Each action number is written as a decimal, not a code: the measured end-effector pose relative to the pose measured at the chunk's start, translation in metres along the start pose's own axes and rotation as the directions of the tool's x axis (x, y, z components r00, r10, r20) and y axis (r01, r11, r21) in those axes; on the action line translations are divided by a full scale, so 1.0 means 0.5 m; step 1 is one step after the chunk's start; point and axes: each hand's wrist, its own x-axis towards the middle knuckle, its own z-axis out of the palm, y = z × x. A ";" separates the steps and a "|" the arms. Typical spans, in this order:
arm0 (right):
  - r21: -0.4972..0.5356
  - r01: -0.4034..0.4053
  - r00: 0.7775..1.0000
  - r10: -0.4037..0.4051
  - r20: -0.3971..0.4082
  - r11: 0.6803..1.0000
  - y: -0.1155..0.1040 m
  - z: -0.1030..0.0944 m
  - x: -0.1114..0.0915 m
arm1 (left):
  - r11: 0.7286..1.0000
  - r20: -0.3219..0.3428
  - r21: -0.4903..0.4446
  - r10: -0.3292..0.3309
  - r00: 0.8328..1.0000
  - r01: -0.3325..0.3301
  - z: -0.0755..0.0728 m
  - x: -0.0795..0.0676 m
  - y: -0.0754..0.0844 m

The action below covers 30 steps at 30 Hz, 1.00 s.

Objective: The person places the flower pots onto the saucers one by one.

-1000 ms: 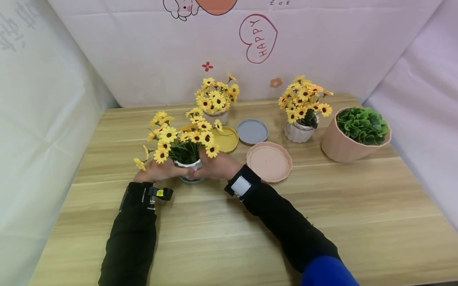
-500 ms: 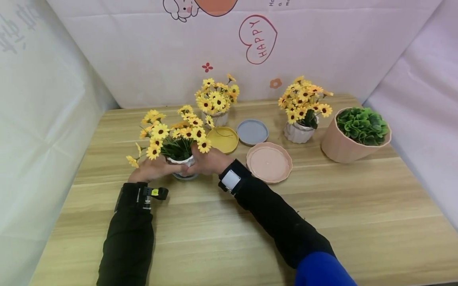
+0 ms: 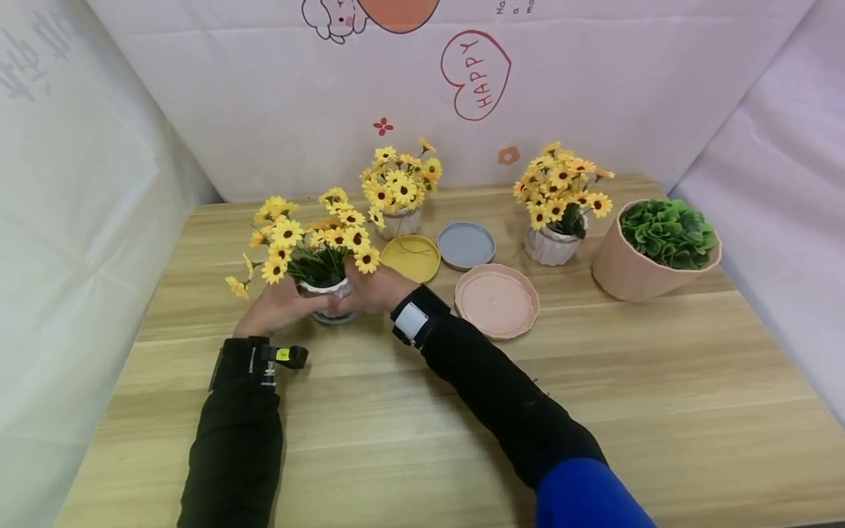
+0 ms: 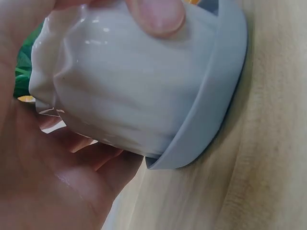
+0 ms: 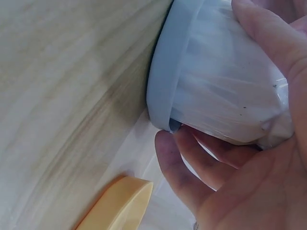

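Observation:
A white flowerpot (image 4: 124, 81) with yellow daisy-like flowers (image 3: 287, 235) sits upright in a grey-blue saucer (image 4: 206, 105) on the left part of the table. My left hand (image 3: 277, 306) curls round its left side, thumb across the front. From the other side my right hand (image 3: 375, 289) grips the same pot, its thumb meeting the left one in the head view. In the right wrist view, fingertips (image 5: 168, 143) of the right hand are right at the saucer's rim. The pot's far side is hidden behind the flowers and hands.
Right of the hands lie a yellow saucer (image 3: 409, 258), a grey-blue saucer (image 3: 466, 245) and a pink saucer (image 3: 497, 301). Behind them stand two more white pots of yellow flowers (image 3: 399, 183) (image 3: 561, 183). A larger pink pot (image 3: 627, 257) with green leaves stands far right. Cloth walls border the table.
Both hands have moved left and slightly away from me, and the flowerpot has shifted with its saucer beneath it. The other pots and saucers have stayed in place.

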 end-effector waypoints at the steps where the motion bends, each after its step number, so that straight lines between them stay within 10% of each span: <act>1: 0.007 -0.001 1.000 0.001 0.000 1.000 -0.001 0.000 0.003 | 1.000 -0.013 -0.007 0.010 1.000 -0.010 0.000 0.002 -0.003; 13: -0.011 0.018 0.997 -0.019 -0.072 1.000 -0.009 -0.005 0.055 | 0.938 -0.199 -0.280 0.153 0.968 -0.206 -0.001 0.020 -0.023; 24: -0.005 -0.061 0.996 0.061 -0.066 0.998 -0.015 -0.010 0.097 | 0.878 -0.314 -0.378 0.177 0.933 -0.294 -0.003 0.035 -0.031; 30: 0.042 -0.086 0.993 0.089 -0.074 0.995 -0.018 -0.012 0.112 | 0.893 -0.335 -0.338 0.180 0.925 -0.296 -0.006 0.045 -0.040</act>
